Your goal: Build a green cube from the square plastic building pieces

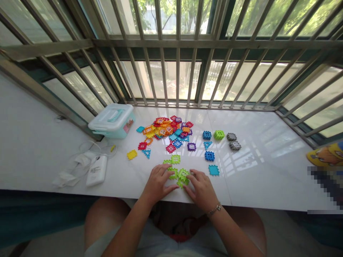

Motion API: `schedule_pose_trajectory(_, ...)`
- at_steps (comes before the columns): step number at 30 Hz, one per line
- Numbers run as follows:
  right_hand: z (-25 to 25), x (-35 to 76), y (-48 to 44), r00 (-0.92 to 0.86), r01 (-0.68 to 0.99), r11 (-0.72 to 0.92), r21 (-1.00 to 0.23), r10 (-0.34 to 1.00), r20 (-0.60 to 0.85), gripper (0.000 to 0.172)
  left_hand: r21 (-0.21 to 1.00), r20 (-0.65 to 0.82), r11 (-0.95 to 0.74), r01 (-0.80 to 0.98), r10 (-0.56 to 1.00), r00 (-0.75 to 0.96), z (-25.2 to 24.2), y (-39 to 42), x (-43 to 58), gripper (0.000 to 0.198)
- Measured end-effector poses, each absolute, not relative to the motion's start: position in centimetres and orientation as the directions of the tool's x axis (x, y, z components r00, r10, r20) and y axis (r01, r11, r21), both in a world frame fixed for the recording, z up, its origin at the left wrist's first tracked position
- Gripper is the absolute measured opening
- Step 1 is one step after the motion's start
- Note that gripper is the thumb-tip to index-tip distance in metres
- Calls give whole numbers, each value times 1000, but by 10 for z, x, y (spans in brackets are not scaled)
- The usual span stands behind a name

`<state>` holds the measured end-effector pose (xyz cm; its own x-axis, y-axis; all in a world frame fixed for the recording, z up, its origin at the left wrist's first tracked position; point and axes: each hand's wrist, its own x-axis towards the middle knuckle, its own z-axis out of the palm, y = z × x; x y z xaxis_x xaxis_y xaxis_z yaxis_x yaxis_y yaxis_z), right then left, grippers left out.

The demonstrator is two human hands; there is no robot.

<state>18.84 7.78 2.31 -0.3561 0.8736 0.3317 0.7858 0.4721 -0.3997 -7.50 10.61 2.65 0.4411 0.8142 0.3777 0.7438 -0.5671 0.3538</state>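
With the gap between the two hands as the dial's centre and 12 o'clock straight towards the window, at least five light green tiles (pixel 175 159) lie on the white tabletop (pixel 252 178). Two show at about 11 to 12 o'clock, just beyond the left fingertips; one is under or against the left fingers; and two lie between the right fingers and the thumbs, one overlapping the other. The left hand (pixel 158 180), at about 8 to 9 o'clock, has its fingers bent over the tile's edge and its thumb spread well apart. The right hand (pixel 202 185), at about 4 o'clock, has fingertips and thumb at the edges of the overlapping pair; whether they grip, I cannot tell. The tiles look squarish, so no clear long axis shows; the upper of the pair sits askew, and the partly hidden far one shows a strip running from 9 to 3 o'clock.

At 3 o'clock lies one turquoise square (pixel 213 170). From 1 to 2 o'clock stand two blue stacks (pixel 209 156), one green stack (pixel 219 135) and two grey stacks (pixel 235 145), with one blue triangle (pixel 207 145) between the blue ones. A mixed pile (pixel 162 127), too jumbled to count, lies at 11 o'clock, and one yellow tile (pixel 132 154) and one lidded box (pixel 112 120) at 10 o'clock
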Motion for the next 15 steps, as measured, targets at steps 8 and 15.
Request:
schedule_pose_trajectory(8,27,191,78,-368,768,477,-426,874,316,16,346,347,-667,660,745,571,29,105,-69,35)
schedule_pose_trajectory(15,24,193,78,-311,732,464,-499,879,362,13,346,353,-647,679,760,545,27,104,-67,19)
